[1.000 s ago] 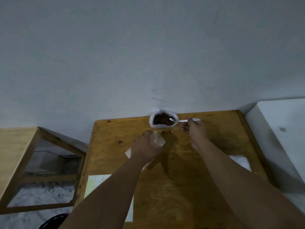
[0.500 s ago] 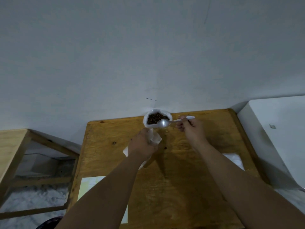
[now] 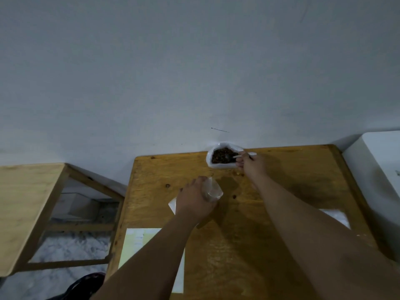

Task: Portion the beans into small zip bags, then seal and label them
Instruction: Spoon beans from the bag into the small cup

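A white bag of dark beans point(image 3: 223, 158) stands open at the far edge of the wooden table point(image 3: 270, 213), against the wall. My right hand point(image 3: 252, 164) grips a spoon point(image 3: 234, 156) whose bowl is dipped into the beans. My left hand point(image 3: 193, 201) holds a small clear zip bag point(image 3: 212, 190) upright, mouth open, a short way in front of the bean bag. A white sheet point(image 3: 172, 205) peeks out from under my left hand.
A pale yellow label sheet point(image 3: 138, 243) lies at the table's near left. More white plastic point(image 3: 336, 216) lies at the right, partly behind my right arm. A second wooden table point(image 3: 26, 204) stands left, a white appliance point(image 3: 376, 161) right.
The spoon was over the small zip bag half a second ago; my right hand has carried it back into the bean bag. My left hand has lowered the zip bag slightly toward me.
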